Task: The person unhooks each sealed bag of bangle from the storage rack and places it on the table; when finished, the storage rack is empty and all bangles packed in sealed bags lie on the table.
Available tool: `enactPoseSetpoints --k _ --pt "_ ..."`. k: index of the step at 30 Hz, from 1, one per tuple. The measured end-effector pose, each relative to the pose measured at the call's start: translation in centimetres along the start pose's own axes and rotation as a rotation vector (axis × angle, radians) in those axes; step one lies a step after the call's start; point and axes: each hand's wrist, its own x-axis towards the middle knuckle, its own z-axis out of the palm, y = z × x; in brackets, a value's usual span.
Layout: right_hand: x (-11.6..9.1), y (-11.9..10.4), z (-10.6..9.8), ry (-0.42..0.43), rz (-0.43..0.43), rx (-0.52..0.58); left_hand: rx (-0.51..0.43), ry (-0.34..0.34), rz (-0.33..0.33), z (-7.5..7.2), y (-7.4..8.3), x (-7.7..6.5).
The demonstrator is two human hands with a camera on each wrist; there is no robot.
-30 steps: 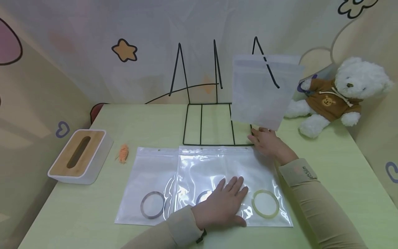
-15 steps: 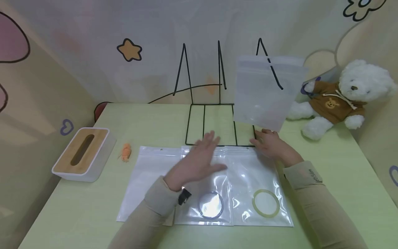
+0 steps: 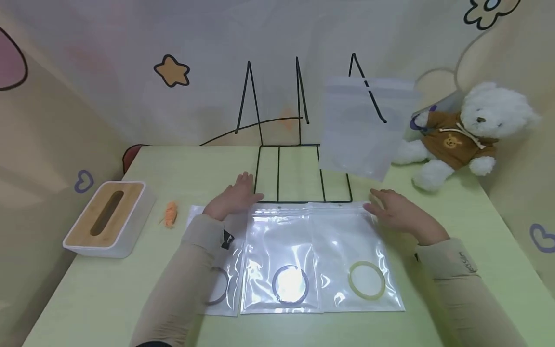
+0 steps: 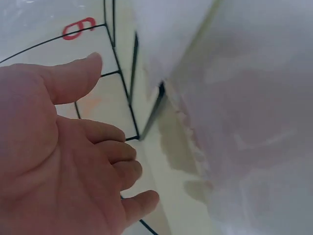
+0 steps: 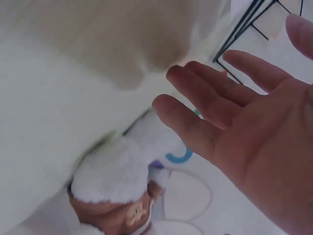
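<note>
A black wire rack (image 3: 278, 173) with upright hooks stands at the back of the table, and a frosted zip bag (image 3: 355, 130) hangs from its right hook. Three clear zip bags lie in a row before it. The left bag (image 3: 231, 299) holds a dark ring, the middle bag (image 3: 277, 241) a bluish ring (image 3: 274, 288), the right bag (image 3: 342, 236) a yellow-green ring (image 3: 351, 286). My left hand (image 3: 231, 197), fingers extended and holding nothing, is beside the rack's front left corner, its forearm over the left bag. My right hand (image 3: 401, 215), also holding nothing, is by the right bag's top corner.
On the left stands a white tissue box (image 3: 138, 217) with a wooden lid. A small orange bundle (image 3: 170, 214) lies between it and the bags. At the back right sits a white teddy bear (image 3: 496, 108) in a brown hoodie. A printed cloth (image 3: 208, 96) covers the wall.
My left hand has lifted from the middle bag and moved left and back to the rack's corner. My right hand has drawn back to the right from the rack's other front corner.
</note>
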Motion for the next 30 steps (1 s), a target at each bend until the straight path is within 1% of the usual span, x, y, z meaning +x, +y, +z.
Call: enactPoseSetpoints --k 4,9,13,16,19,21,25,30 --pt "-1.3 0.1 -0.9 0.008 0.018 0.038 0.036 0.004 -0.021 0.0 -0.9 0.8" --pt "-2.9 0.1 -2.0 0.018 0.051 0.082 0.023 0.006 -0.043 0.5 -1.0 1.3" --pt "-3.8 -0.3 -2.9 0.031 0.082 0.101 0.017 0.012 -0.033 0.9 -0.9 1.7" --pt "-3.9 -0.9 -3.6 0.084 0.096 0.113 0.021 0.014 -0.023 1.1 -0.9 2.0" --pt "-3.7 -1.6 -4.4 0.186 0.091 0.137 0.011 0.008 -0.024 1.2 -1.0 2.1" --pt "-3.5 -2.0 -5.0 0.284 0.073 0.158 -0.009 0.004 -0.025 1.3 -1.1 2.2" --pt "-3.1 -3.2 -5.8 0.515 0.066 0.22 -0.048 0.0 -0.02 1.6 -1.1 2.3" --pt "-1.7 -5.0 -6.6 0.805 0.07 0.292 -0.041 0.012 -0.025 1.7 -0.9 2.5"
